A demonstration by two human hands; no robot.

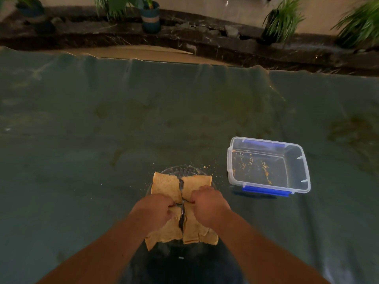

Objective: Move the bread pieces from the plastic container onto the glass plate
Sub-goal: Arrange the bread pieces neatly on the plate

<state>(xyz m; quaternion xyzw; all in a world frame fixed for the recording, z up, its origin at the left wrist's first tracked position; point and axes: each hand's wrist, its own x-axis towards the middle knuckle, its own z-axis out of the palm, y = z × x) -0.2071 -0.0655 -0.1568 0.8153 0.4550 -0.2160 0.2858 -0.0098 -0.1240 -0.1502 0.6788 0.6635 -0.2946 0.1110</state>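
Several tan bread pieces (166, 186) lie in a square layout on the glass plate (180, 170), covering most of it. My left hand (155, 210) rests on the near left piece, fingers curled on its inner edge. My right hand (208, 204) does the same on the near right piece (192, 230). Both hands meet over the plate's middle. The clear plastic container (268, 165) with blue clips stands to the right of the plate and holds only crumbs.
A dark green cloth (102, 130) covers the table. Crumbs are scattered around the plate. Beyond the far table edge run a dark stone ledge (205, 37) and several potted plants (150, 16).
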